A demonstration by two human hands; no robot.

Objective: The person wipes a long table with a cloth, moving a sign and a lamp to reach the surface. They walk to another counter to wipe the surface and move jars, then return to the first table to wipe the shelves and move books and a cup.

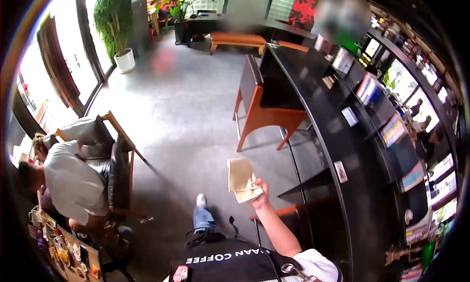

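My right hand (pixel 260 194) is closed around the lower edge of a folded tan cloth (pixel 242 180), held out in front of me above the grey floor. The cloth hangs in the air, apart from the bar counter and the chairs. Below it, my black apron (pixel 230 259) with white lettering covers my front, and one shoe (pixel 201 199) shows beneath me. My left hand is out of the picture.
A long black counter (pixel 320 115) with cards and books runs along the right, a brown-framed high chair (pixel 267 98) beside it. People sit at the left by a dark armchair (pixel 117 169) and a cluttered table (pixel 73 262). An orange bench (pixel 237 38) stands ahead.
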